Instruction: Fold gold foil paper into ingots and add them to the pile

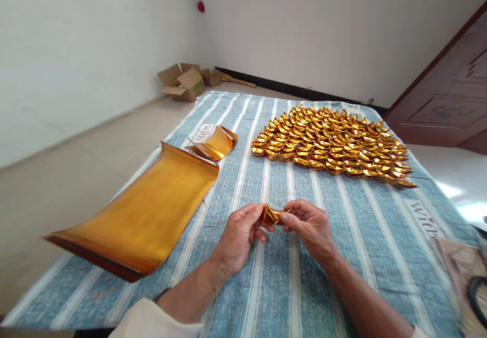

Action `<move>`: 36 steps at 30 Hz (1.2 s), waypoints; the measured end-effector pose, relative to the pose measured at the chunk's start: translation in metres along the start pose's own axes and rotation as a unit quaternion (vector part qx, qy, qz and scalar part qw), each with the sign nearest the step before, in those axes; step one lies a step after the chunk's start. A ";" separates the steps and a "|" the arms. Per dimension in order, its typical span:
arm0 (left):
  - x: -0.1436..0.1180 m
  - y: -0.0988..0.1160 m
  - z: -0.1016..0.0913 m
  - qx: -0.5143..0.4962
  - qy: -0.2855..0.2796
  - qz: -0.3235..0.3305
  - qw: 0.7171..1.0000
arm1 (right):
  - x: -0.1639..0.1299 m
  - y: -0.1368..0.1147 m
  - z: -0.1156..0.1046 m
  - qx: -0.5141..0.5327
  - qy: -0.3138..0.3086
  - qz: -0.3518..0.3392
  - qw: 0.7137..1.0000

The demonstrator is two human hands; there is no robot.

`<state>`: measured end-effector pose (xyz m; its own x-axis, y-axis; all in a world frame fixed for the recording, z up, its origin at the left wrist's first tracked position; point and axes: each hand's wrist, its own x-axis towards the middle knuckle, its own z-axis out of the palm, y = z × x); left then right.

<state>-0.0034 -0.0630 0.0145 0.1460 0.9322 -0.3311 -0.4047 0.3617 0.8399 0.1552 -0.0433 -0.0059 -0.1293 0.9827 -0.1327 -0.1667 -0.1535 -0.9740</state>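
Between my two hands is a small folded piece of gold foil paper, shaped partly like an ingot, held above the striped cloth. My left hand pinches its left end between thumb and fingers. At its right end, my right hand grips the paper with thumb and forefinger. Beyond the hands to the right lie many finished-looking gold paper ingots, packed in close rows. A large curling stack or sheet of gold foil paper lies left of my left hand, and smaller curled gold paper sits behind it.
A blue and white striped cloth covers the table. At the right edge are a brownish item and a black curved object, cut off by the frame. Open cardboard boxes stand on the floor beyond; a reddish door is at right.
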 end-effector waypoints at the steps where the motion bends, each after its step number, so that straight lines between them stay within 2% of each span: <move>1: 0.000 0.001 0.000 0.011 -0.006 0.005 1.000 | 0.000 0.001 0.000 -0.003 0.005 -0.001 1.000; 4: -0.001 0.001 0.001 0.045 -0.011 0.002 0.999 | 0.000 0.007 0.000 -0.017 0.014 -0.020 1.000; 7: 0.001 0.000 0.002 0.043 0.001 -0.012 0.999 | -0.002 0.011 0.001 -0.071 0.023 -0.081 0.994; 12: 0.003 -0.001 0.000 0.017 0.012 -0.023 1.000 | -0.007 0.010 0.001 -0.226 0.018 -0.206 0.952; 18: 0.004 0.000 -0.002 -0.017 0.025 -0.061 0.998 | -0.008 0.011 -0.003 -0.310 -0.027 -0.262 0.914; 21: 0.005 -0.001 -0.003 -0.037 0.023 -0.079 0.996 | -0.008 0.012 -0.004 -0.322 -0.024 -0.262 0.909; 24: 0.005 -0.001 -0.004 -0.050 0.021 -0.090 0.994 | -0.009 0.011 -0.003 -0.334 -0.014 -0.234 0.913; 36: 0.007 -0.004 -0.005 -0.051 0.022 -0.088 0.995 | -0.011 0.013 0.000 -0.333 -0.010 -0.185 0.925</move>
<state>-0.0055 -0.0582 0.0072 0.1841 0.8521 -0.4899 -0.4667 0.5144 0.7194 0.1542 -0.0563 -0.0166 -0.2030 0.9520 0.2293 0.4342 0.2974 -0.8503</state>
